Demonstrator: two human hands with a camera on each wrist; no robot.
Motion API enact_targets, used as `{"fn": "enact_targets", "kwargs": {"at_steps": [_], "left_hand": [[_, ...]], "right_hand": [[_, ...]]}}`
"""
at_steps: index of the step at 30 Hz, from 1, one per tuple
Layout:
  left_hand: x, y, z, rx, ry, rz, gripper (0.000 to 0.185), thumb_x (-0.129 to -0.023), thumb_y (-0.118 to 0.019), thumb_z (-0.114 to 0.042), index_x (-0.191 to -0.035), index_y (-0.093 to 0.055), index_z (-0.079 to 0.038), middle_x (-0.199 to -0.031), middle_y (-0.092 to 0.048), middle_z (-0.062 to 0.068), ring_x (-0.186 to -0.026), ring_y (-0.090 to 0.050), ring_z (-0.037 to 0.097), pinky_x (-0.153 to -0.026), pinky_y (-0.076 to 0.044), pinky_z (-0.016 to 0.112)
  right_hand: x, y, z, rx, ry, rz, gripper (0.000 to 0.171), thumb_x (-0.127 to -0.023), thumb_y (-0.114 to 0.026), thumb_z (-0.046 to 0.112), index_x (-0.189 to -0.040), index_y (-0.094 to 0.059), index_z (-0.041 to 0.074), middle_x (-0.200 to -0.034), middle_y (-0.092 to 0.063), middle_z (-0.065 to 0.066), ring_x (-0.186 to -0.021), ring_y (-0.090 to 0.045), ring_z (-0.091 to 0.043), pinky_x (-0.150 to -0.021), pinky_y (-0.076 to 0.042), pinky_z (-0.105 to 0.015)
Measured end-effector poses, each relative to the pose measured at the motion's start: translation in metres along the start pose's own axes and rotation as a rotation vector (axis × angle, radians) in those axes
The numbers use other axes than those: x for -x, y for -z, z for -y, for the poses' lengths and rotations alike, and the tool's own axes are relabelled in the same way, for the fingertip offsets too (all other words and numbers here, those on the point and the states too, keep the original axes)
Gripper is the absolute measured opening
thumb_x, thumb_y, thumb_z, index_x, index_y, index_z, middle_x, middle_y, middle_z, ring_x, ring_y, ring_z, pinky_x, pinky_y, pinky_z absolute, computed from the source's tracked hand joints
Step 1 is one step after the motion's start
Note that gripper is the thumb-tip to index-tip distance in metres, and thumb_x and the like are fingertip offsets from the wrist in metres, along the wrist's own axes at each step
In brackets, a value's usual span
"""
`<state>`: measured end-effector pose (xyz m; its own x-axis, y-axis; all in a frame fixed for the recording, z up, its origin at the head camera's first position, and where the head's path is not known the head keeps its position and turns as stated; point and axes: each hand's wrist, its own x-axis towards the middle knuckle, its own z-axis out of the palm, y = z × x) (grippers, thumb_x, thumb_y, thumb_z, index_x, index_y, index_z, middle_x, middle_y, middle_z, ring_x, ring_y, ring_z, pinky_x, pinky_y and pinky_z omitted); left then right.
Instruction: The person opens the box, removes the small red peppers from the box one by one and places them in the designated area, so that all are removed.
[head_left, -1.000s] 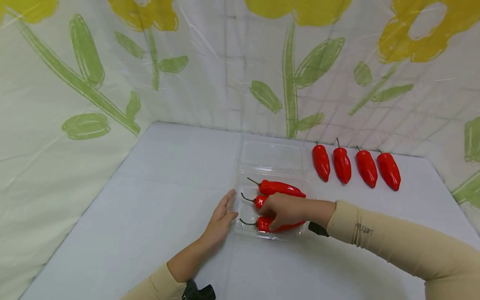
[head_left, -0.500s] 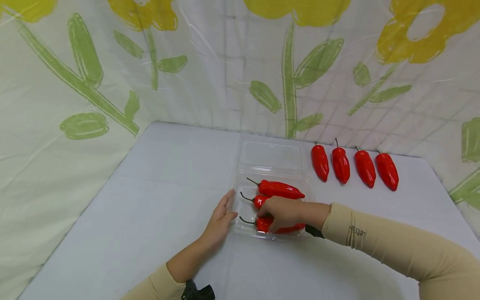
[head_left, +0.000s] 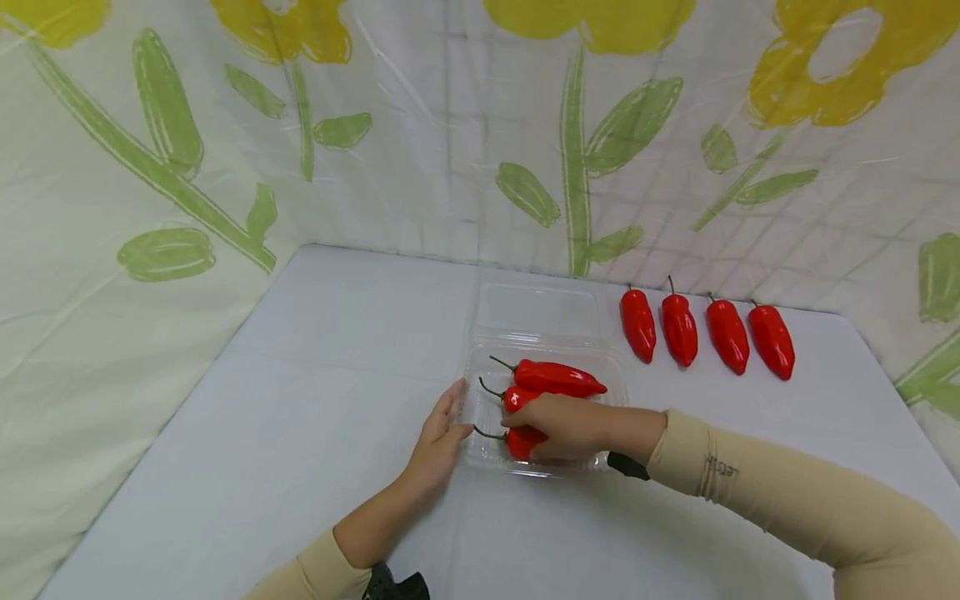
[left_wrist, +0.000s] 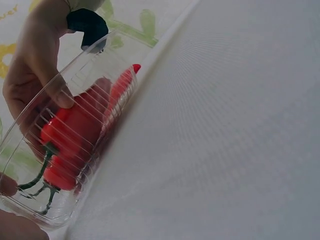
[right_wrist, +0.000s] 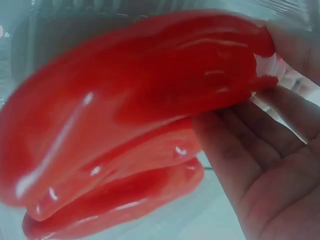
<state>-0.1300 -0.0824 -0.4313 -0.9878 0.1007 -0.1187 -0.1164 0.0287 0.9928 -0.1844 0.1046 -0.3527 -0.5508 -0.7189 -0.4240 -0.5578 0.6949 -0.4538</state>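
Note:
A clear plastic clamshell container (head_left: 486,357) lies open on the table, its lid (head_left: 540,308) folded back. Three red peppers with green stems lie across it: the back pepper (head_left: 558,377), the middle pepper (head_left: 514,400) and the near pepper (head_left: 522,443). My right hand (head_left: 566,427) grips the near pepper near its stem end, thumb on one side and fingers on the other, as the right wrist view shows on this pepper (right_wrist: 125,80). It hides part of the middle pepper. My left hand (head_left: 437,442) rests against the container's left edge with its fingers fairly straight.
Several more red peppers stand in a row at the back right, among them a leftmost pepper (head_left: 637,326) and a rightmost pepper (head_left: 772,342). A white cloth covers the table (head_left: 322,400). Behind it hangs a flower-printed sheet (head_left: 420,150).
My right hand has shifted its hold on the near pepper, whose stem end has moved slightly left and away from me. The left hand keeps its place at the container's edge.

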Motion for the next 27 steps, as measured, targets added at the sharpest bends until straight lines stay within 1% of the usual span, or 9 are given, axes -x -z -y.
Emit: {"fn": "enact_targets", "kwargs": {"at_steps": [6,13,16,18,22,24,27], "left_hand": [[0.0004,0.0001,-0.0005,-0.002,-0.001,-0.026,0.059,-0.09,-0.037,0.004,-0.146,-0.021,0.0,-0.156,-0.017,0.015,-0.145,-0.008,0.031,-0.117,-0.009,0.049],[0.0004,-0.0002,0.0005,0.025,-0.024,-0.025,0.059,-0.088,-0.036,0.006,-0.145,-0.021,0.004,-0.155,-0.016,0.018,-0.145,-0.008,0.032,-0.117,-0.008,0.049],[0.0007,-0.0004,-0.0002,0.027,-0.026,-0.024,0.059,-0.088,-0.036,0.006,-0.145,-0.02,0.004,-0.155,-0.016,0.019,-0.144,-0.008,0.033,-0.117,-0.009,0.049],[0.0006,-0.0004,-0.001,0.024,-0.028,-0.022,0.059,-0.088,-0.036,0.006,-0.145,-0.02,0.005,-0.155,-0.017,0.019,-0.144,-0.008,0.033,-0.116,-0.009,0.05],[0.0006,-0.0006,-0.0015,0.022,-0.024,-0.021,0.059,-0.088,-0.036,0.006,-0.145,-0.02,0.004,-0.155,-0.016,0.019,-0.144,-0.008,0.033,-0.116,-0.009,0.049],[0.0007,-0.0007,-0.0014,0.02,-0.018,-0.02,0.059,-0.089,-0.036,0.006,-0.146,-0.02,0.003,-0.155,-0.016,0.018,-0.145,-0.008,0.032,-0.116,-0.01,0.049],[0.001,-0.0005,-0.0008,0.012,-0.008,-0.017,0.059,-0.089,-0.036,0.005,-0.146,-0.02,0.001,-0.156,-0.016,0.016,-0.145,-0.008,0.031,-0.116,-0.01,0.048]], "right_hand": [[0.0039,0.0028,0.0004,-0.012,0.026,-0.027,0.06,-0.071,-0.079,0.014,-0.127,-0.058,0.014,-0.116,-0.063,0.002,-0.112,-0.053,-0.017,-0.079,-0.056,-0.029],[0.0092,0.0061,-0.0027,0.01,0.06,-0.067,0.066,-0.071,-0.079,0.013,-0.132,-0.053,0.015,-0.115,-0.057,-0.001,-0.114,-0.048,-0.019,-0.078,-0.056,-0.032],[0.0097,0.0069,-0.0047,-0.002,0.072,-0.095,0.067,-0.071,-0.079,0.015,-0.133,-0.052,0.014,-0.116,-0.058,-0.001,-0.114,-0.049,-0.019,-0.078,-0.056,-0.033],[0.0094,0.0063,-0.0059,-0.013,0.068,-0.122,0.064,-0.071,-0.079,0.019,-0.13,-0.055,0.012,-0.114,-0.06,-0.001,-0.112,-0.051,-0.019,-0.077,-0.057,-0.032],[0.009,0.0052,-0.0074,-0.06,0.04,-0.17,0.055,-0.068,-0.082,0.023,-0.118,-0.063,0.01,-0.108,-0.064,0.001,-0.105,-0.054,-0.017,-0.074,-0.057,-0.031],[0.0093,0.0053,-0.0083,-0.082,0.032,-0.172,0.052,-0.067,-0.082,0.023,-0.114,-0.064,0.011,-0.107,-0.064,0.001,-0.105,-0.054,-0.017,-0.074,-0.057,-0.031],[0.0098,0.0054,-0.0093,-0.094,0.042,-0.16,0.052,-0.069,-0.081,0.023,-0.116,-0.063,0.013,-0.109,-0.064,0.001,-0.107,-0.053,-0.018,-0.074,-0.057,-0.032]]}}
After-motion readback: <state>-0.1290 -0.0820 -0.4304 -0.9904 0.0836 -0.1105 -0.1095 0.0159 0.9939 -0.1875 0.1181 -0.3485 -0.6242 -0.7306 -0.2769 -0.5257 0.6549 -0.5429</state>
